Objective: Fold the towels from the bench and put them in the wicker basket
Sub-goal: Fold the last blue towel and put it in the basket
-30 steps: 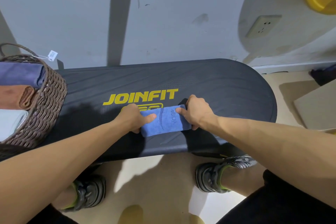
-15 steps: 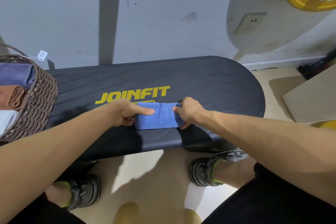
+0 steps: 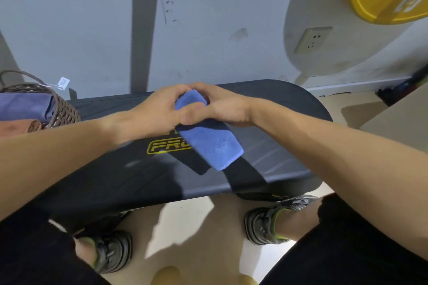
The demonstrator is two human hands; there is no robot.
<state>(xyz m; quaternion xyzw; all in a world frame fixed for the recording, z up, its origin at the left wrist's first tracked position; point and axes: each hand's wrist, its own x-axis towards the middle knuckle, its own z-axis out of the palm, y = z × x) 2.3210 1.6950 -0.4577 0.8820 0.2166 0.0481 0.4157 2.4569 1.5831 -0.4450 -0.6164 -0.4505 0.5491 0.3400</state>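
Left hand [image 3: 157, 113] and right hand [image 3: 222, 106] meet, both gripping the folded blue towel [image 3: 208, 139] above the bench [image 3: 278, 159].

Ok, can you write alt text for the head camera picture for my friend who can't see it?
Both hands, left hand and right hand, hold a folded blue towel up over a black JOINFIT bench. A wicker basket holding folded towels sits at the bench's left end.
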